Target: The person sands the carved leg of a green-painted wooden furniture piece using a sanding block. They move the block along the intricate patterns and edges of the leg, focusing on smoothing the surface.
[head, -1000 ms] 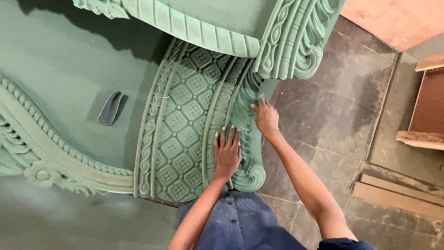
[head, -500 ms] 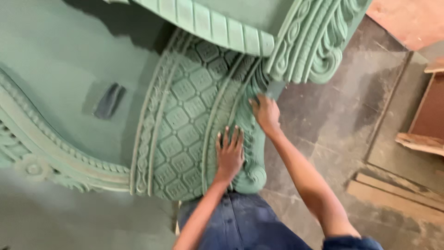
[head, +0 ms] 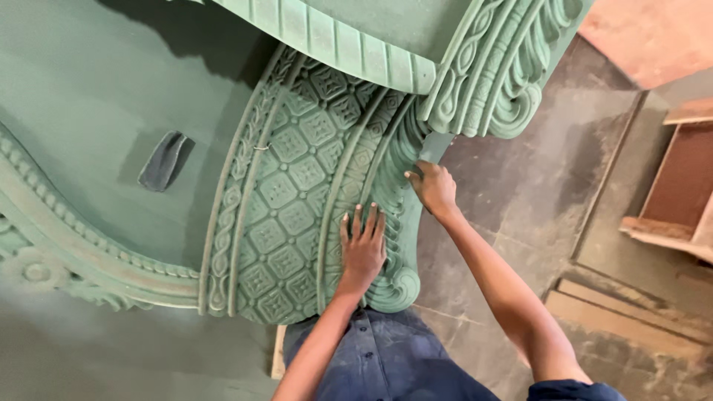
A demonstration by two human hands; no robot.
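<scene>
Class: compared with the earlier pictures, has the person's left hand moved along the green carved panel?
No. The left hand lies flat on the same ribbed border of the carved panel, just above the scroll; only the camera shifted.

Big carved panel painted matt green with bumpy diamond patterns, small grey rough sanding sheet, another dark sheet on smooth green, dull grey stone floor, bare brown wooden frame

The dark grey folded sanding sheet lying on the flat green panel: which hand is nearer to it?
Left. The left hand rests flat on the carved green lattice band, nearer the dark grey folded sanding sheet. The right hand works the scrolled outer edge, farther away.
</scene>
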